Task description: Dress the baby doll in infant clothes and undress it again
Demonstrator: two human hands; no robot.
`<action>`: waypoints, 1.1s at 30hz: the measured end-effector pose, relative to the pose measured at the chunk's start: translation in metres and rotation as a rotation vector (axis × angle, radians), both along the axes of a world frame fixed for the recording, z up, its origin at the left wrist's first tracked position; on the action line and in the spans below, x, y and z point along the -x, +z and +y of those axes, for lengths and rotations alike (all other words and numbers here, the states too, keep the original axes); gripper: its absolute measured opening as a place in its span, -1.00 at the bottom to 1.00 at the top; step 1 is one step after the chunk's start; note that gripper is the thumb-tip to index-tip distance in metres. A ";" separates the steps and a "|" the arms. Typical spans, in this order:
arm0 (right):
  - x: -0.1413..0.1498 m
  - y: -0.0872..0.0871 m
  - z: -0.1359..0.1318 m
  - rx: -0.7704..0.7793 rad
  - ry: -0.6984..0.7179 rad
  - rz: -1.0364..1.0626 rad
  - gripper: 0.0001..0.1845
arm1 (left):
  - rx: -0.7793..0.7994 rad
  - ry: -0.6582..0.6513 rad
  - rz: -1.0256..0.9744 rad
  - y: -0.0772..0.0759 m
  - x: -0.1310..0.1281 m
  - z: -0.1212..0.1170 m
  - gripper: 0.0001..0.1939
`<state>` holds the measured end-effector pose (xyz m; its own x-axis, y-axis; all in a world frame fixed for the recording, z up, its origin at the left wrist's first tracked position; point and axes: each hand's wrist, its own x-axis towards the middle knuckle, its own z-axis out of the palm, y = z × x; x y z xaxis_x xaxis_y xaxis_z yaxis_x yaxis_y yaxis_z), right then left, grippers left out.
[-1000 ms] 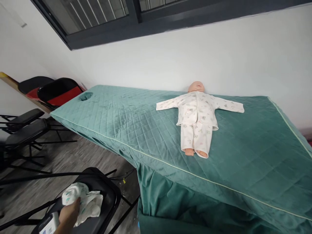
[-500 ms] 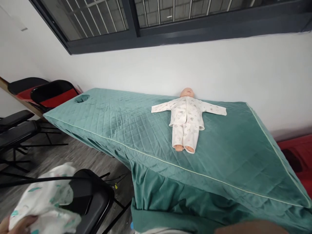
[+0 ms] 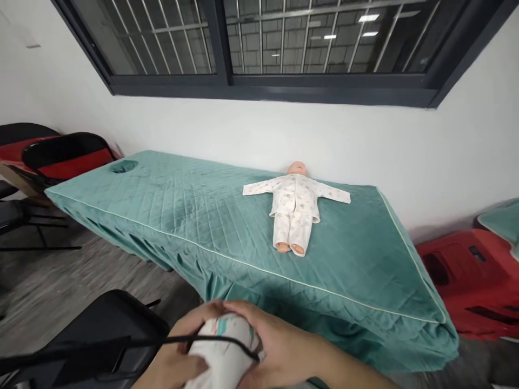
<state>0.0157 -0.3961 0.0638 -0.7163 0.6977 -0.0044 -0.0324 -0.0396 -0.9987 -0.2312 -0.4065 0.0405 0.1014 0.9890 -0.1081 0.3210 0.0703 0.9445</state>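
At the bottom middle, my left hand [image 3: 180, 346] and my right hand [image 3: 279, 343] are both closed around a white cloth [image 3: 221, 363] with teal and reddish prints. The cloth is bunched into a compact bundle between them; its lower part runs out of view. Beyond my hands, a baby doll [image 3: 295, 197] lies on its back on a massage bed [image 3: 194, 216] with a green quilted cover. It wears a white printed jacket and trousers, its sleeves spread out sideways. Neither hand touches the doll.
A black cord [image 3: 158, 341] crosses in front of the bundle. Close by on the left is a black chair [image 3: 109, 319]. Black and red folding chairs [image 3: 73, 156] stand by the far left wall. Red plastic stools [image 3: 470, 281] sit right of the bed. A barred window [image 3: 284, 43] is above.
My left hand has brought the loosely hanging cloth from the lower left to the middle. My right hand has joined it, and the cloth is now bunched. The view has shifted right and up.
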 end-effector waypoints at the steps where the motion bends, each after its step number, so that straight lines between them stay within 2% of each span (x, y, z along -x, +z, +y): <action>1: 0.000 -0.007 0.003 0.033 -0.041 0.059 0.22 | -0.002 -0.047 -0.122 0.008 -0.019 0.013 -0.75; 2: -0.001 -0.013 0.006 0.061 -0.097 0.131 0.18 | -0.011 -0.023 -0.208 0.015 -0.036 0.025 -0.77; 3: -0.004 -0.018 0.009 0.081 -0.156 0.200 0.13 | -0.032 0.061 -0.274 0.022 -0.053 0.034 -0.78; 6: -0.016 -0.030 0.017 0.116 -0.299 0.283 -0.01 | -0.056 0.184 -0.380 0.033 -0.091 0.052 -0.64; 8: -0.026 -0.033 0.020 0.134 -0.363 0.240 -0.05 | -0.102 0.173 -0.400 0.030 -0.105 0.055 -0.60; 10: -0.034 -0.033 0.022 0.109 -0.417 0.155 -0.10 | -0.149 0.157 -0.382 0.020 -0.108 0.051 -0.64; 12: -0.042 -0.034 0.021 0.016 -0.475 0.000 -0.17 | -0.163 0.197 -0.334 0.003 -0.099 0.045 -0.66; 15: -0.050 -0.042 0.019 -0.163 -0.535 -0.237 -0.22 | -0.129 0.384 -0.228 -0.026 -0.068 0.036 -0.59; 17: -0.050 -0.051 0.017 -0.212 -0.513 -0.274 -0.27 | -0.076 0.504 -0.147 -0.039 -0.041 0.035 -0.55; 19: -0.045 -0.060 0.019 -0.213 -0.487 -0.235 -0.35 | -0.087 0.556 -0.079 -0.042 -0.017 0.042 -0.59; 21: -0.035 -0.063 0.027 -0.217 -0.491 -0.182 -0.41 | -0.175 0.496 -0.051 -0.034 -0.002 0.053 -0.65; 23: -0.023 -0.060 0.042 -0.240 -0.499 -0.145 -0.40 | -0.273 0.347 -0.054 -0.019 0.002 0.069 -0.70; 26: -0.003 -0.048 0.077 -0.322 -0.472 -0.106 -0.21 | -0.349 0.048 -0.065 0.004 -0.013 0.094 -0.73; 28: 0.008 -0.042 0.102 -0.351 -0.441 -0.068 -0.09 | -0.381 -0.112 -0.074 0.014 -0.028 0.109 -0.72; 30: 0.016 -0.041 0.120 -0.317 -0.457 -0.066 -0.16 | -0.458 -0.147 -0.075 0.017 -0.041 0.121 -0.73; 33: 0.016 -0.046 0.130 -0.245 -0.579 -0.128 -0.44 | -0.589 0.035 -0.058 0.005 -0.045 0.126 -0.72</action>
<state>-0.0005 -0.2657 0.0175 -0.2276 0.9631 0.1437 0.1401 0.1784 -0.9739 -0.1858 -0.2802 0.0453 0.0566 0.8835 0.4649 0.2747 -0.4615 0.8435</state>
